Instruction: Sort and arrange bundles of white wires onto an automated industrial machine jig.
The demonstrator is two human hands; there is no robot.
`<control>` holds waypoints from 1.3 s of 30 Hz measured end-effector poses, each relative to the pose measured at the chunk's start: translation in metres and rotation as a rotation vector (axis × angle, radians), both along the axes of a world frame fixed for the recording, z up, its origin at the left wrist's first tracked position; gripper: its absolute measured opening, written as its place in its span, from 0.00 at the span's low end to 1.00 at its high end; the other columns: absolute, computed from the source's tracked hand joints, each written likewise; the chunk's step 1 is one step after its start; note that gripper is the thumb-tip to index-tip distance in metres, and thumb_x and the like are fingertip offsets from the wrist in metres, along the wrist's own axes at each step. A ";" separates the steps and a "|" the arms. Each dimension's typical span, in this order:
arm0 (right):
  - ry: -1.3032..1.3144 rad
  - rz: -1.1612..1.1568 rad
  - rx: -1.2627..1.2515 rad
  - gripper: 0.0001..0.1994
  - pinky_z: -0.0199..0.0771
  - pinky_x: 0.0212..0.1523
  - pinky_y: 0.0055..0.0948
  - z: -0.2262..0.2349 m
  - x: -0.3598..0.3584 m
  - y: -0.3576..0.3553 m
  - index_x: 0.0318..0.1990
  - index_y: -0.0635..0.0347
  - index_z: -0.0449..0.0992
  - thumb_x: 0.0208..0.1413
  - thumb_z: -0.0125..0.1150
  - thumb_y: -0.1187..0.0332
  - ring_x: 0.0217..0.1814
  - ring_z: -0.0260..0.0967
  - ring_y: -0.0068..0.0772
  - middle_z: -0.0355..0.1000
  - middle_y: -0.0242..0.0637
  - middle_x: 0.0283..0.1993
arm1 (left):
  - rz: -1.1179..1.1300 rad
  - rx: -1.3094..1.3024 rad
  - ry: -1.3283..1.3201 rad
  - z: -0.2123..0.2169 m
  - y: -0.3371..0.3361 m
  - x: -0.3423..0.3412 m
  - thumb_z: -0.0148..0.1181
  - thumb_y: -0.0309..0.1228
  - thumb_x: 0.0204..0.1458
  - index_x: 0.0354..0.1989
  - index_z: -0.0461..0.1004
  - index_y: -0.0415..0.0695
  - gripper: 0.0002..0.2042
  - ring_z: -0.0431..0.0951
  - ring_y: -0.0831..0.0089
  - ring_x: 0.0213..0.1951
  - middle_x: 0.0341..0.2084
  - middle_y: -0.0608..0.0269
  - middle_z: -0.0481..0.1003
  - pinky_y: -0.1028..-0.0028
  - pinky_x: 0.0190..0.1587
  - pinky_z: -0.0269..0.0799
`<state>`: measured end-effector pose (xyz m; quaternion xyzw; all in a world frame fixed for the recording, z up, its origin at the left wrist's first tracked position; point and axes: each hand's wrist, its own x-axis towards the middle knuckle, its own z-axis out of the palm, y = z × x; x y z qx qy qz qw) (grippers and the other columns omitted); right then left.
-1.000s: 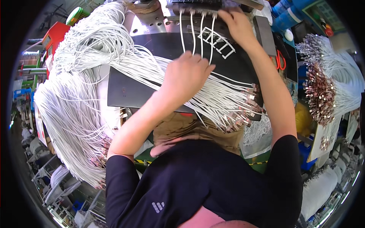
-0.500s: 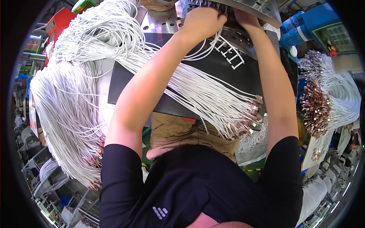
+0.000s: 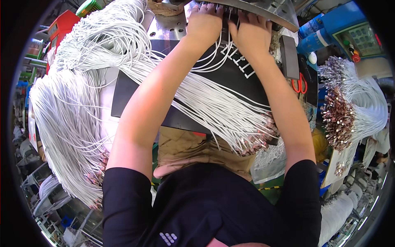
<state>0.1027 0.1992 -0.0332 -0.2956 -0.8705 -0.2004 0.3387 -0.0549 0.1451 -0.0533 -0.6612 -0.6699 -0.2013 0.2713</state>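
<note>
At the top, both hands rest on a metal fixture point(image 3: 236, 20) with a row of narrow slots. My left hand point(image 3: 204, 25) lies over its left part, fingers stretched forward along the slots. To its right, my right hand point(image 3: 253, 37) lies palm down, fingers spread and thumb apart. Several white cables point(image 3: 214, 61) come out between the hands and loop toward me. Beside them is a ladder-shaped white plastic strip point(image 3: 242, 66). A thick bundle of white cables point(image 3: 214, 103) crosses the black board point(image 3: 164, 117) under my forearms, its ends bearing coppery metal connectors point(image 3: 257, 138). My fingertips are partly hidden.
A metal plate point(image 3: 267, 10) overhangs the fixture. More white cables point(image 3: 68, 123) hang at left. Right of my right arm are a grey block point(image 3: 289, 57), red-handled scissors point(image 3: 302, 84), a blue control box point(image 3: 362, 39) and another connector bundle point(image 3: 339, 117). A plastic bag point(image 3: 269, 164) holds white scraps.
My right hand has come out from beneath the metal plate and moved left, next to the cables. My left hand has shifted left and its fingers have straightened over the slots.
</note>
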 end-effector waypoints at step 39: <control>0.431 -0.163 -1.288 0.27 0.59 0.67 0.47 -0.087 0.226 -0.250 0.59 0.58 0.70 0.51 0.68 0.63 0.67 0.60 0.59 0.65 0.51 0.64 | 0.333 -0.036 -2.010 -0.123 -0.350 0.001 0.51 0.40 0.67 0.43 0.73 0.45 0.12 0.68 0.80 0.29 0.28 0.73 0.70 0.78 0.33 0.61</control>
